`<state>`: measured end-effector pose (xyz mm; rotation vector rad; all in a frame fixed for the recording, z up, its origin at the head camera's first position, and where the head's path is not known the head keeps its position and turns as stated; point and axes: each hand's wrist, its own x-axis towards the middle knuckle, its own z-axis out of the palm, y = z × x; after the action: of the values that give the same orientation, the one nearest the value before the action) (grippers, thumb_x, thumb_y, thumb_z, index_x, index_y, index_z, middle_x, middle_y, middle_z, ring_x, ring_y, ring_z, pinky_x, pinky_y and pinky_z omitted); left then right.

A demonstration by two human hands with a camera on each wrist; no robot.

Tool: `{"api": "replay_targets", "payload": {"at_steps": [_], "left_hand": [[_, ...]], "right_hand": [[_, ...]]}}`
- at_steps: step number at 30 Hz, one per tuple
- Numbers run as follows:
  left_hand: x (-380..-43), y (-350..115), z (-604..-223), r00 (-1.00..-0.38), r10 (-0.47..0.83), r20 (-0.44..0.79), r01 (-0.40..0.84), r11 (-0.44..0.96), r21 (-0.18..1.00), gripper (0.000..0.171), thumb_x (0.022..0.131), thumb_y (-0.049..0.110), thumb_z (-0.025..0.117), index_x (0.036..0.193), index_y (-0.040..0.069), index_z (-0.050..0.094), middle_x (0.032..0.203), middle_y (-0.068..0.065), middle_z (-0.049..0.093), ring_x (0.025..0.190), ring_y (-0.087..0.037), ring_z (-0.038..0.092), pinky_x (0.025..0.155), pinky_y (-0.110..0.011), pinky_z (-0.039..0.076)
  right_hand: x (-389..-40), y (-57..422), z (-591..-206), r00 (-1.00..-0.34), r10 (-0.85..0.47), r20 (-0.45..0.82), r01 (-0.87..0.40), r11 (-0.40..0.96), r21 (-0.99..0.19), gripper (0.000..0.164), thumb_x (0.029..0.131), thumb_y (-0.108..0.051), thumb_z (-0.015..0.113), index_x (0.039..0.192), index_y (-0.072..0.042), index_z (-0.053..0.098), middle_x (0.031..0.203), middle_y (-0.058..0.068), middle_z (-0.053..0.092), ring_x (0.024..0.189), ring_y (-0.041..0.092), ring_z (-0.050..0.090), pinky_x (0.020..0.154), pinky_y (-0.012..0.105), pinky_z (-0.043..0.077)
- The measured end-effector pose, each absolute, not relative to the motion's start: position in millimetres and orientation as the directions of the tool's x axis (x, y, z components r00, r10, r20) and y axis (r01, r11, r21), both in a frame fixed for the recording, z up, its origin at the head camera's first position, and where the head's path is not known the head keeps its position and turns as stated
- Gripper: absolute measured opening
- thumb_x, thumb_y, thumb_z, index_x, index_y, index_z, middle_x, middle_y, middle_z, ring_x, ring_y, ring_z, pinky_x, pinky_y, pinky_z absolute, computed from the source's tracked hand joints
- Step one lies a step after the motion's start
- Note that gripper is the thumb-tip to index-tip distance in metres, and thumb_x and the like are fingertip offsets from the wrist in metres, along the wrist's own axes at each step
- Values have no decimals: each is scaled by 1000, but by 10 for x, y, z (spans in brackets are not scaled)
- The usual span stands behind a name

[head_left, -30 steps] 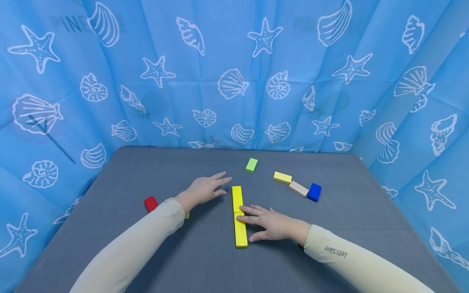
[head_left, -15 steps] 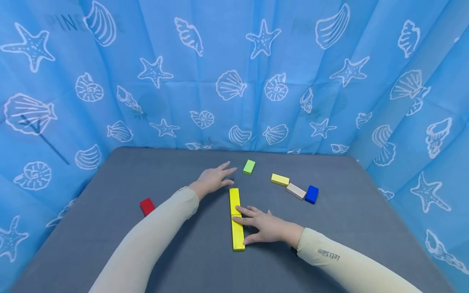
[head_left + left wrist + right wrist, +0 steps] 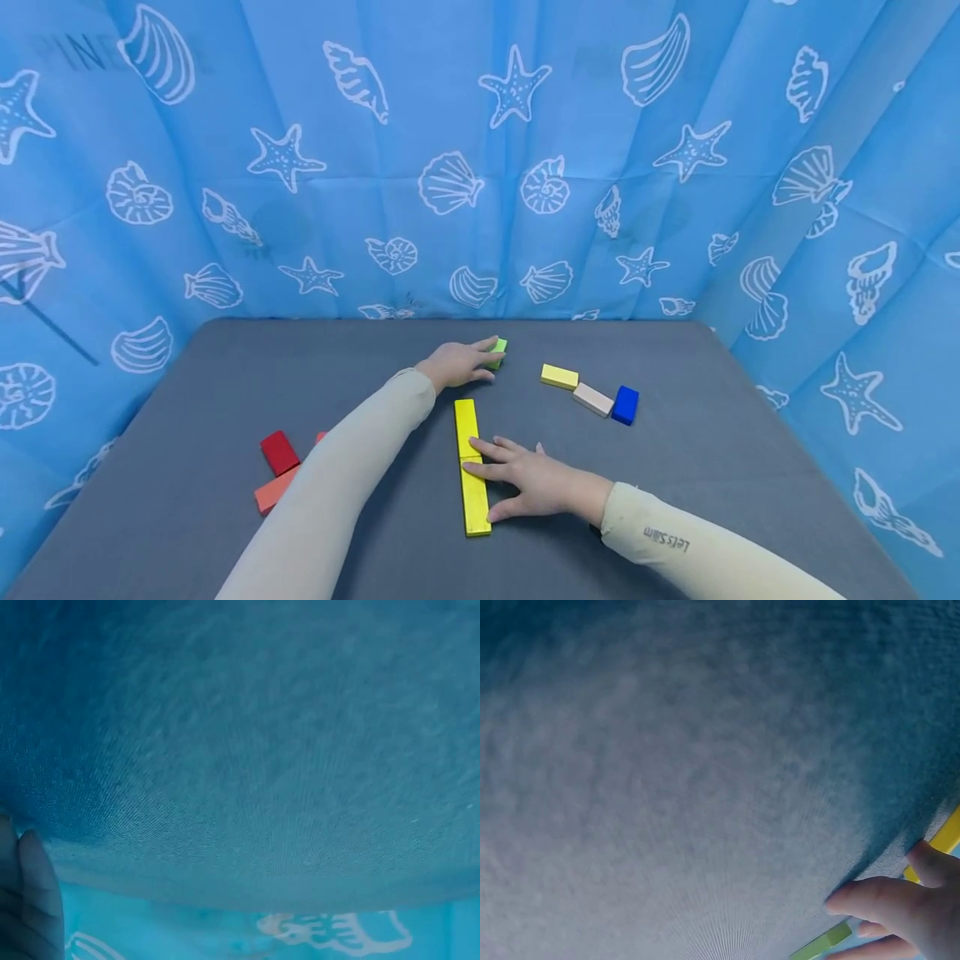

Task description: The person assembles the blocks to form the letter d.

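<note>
Two yellow blocks (image 3: 473, 498) end to end, right hand (image 3: 531, 482) touching them, left hand (image 3: 456, 365) at green block (image 3: 500, 345), both hands spread

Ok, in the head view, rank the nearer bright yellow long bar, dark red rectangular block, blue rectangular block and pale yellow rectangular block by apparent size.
1. Nearer bright yellow long bar
2. Dark red rectangular block
3. Blue rectangular block and pale yellow rectangular block: too alike to rank.

Nearness may enlarge the first two.
</note>
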<state>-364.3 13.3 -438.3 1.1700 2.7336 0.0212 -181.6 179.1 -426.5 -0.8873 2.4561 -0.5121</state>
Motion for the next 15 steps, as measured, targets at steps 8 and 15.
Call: {"api": "replay_targets", "payload": {"at_steps": [8, 15], "left_hand": [[-3562, 69, -4332, -664, 734, -144, 737, 675, 37, 55, 98, 33, 58, 149, 30, 40, 156, 0, 31, 123, -23, 54, 101, -37, 43], [-3573, 37, -4357, -720, 684, -118, 681, 729, 68, 57, 97, 40, 55, 151, 32, 37, 161, -6, 19, 107, -26, 62, 95, -40, 47]], "right_hand": [[-1789, 1808, -4245, -671, -673, -310, -490, 717, -496, 67, 90, -48, 64, 150, -30, 39, 161, -5, 16, 145, 34, 17, 98, 77, 19], [-1785, 1799, -4243, -672, -672, -311, -498, 721, -482, 67, 90, -49, 63, 150, -31, 39, 161, -6, 16, 145, 34, 16, 98, 76, 20]]}}
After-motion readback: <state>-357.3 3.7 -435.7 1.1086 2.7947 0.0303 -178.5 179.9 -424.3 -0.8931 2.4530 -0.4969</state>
